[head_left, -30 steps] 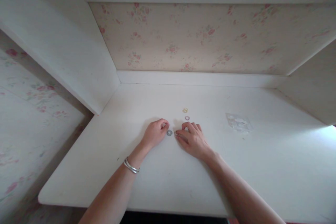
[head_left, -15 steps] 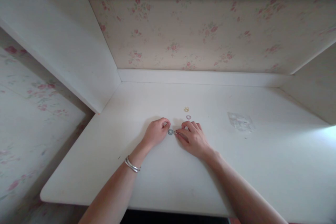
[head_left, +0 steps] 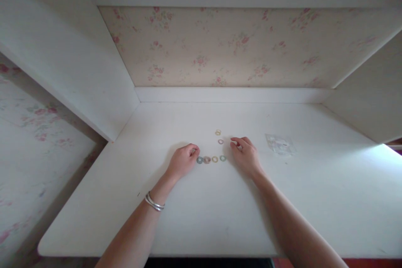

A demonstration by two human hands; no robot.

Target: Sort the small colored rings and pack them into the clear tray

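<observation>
At the centre of the frame, on the white desk (head_left: 194,213):

Ring row: four small rings lie flat in a line whose long axis runs left to right across the frame.
Row order, left to right: blue-grey ring (head_left: 199,160), pinkish ring (head_left: 207,159), yellow ring (head_left: 215,159), green ring (head_left: 222,158).
Row spacing: neighbours lie just beside one another; whether they touch cannot be told.
Orientation: each ring rests on its flat side, opening facing up.
Separate pair: a second yellow ring (head_left: 217,132) and a pink ring (head_left: 220,141) lie above the row, one behind the other, apart from it.
Left hand (head_left: 182,160): curled loosely on the desk, fingertips drawn in toward the thumb just left of the blue-grey ring; whether anything is pinched cannot be told.
Left wrist: carries silver bangles (head_left: 153,202).
Right hand (head_left: 246,155): resting on the desk right of the row, fingers bent with thumb and forefinger close together near the pink ring; contents of the pinch cannot be told.
Container: a clear plastic bag (head_left: 279,144) lies flat, right of centre, near the right hand; its contents are too faint to identify.
Surroundings: floral wallpaper (head_left: 220,46) fills the upper frame behind the desk.
</observation>
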